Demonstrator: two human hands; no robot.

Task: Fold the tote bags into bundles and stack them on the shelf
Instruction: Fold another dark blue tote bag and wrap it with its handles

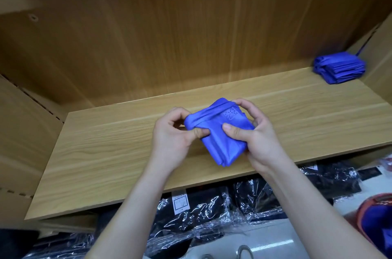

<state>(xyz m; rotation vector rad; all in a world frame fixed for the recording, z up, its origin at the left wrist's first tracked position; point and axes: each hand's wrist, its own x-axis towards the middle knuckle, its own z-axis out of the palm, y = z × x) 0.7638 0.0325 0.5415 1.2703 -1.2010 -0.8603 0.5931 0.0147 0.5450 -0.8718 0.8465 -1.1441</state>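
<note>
A blue tote bag (220, 137), folded into a small bundle, is held just above the wooden shelf board (110, 152) near its middle. My left hand (171, 137) pinches the bundle's left edge with thumb and curled fingers. My right hand (256, 137) grips its right side, thumb pressed on top and fingers wrapped round the far edge. A stack of folded blue bundles (339, 67) lies at the shelf's far right corner against the side wall.
The shelf's wooden back panel (191, 46) and side walls close it in; another board runs above. Below the shelf's front edge lie black goods in clear plastic wrap (212, 216). An orange-rimmed container (373, 222) with blue fabric sits at the lower right.
</note>
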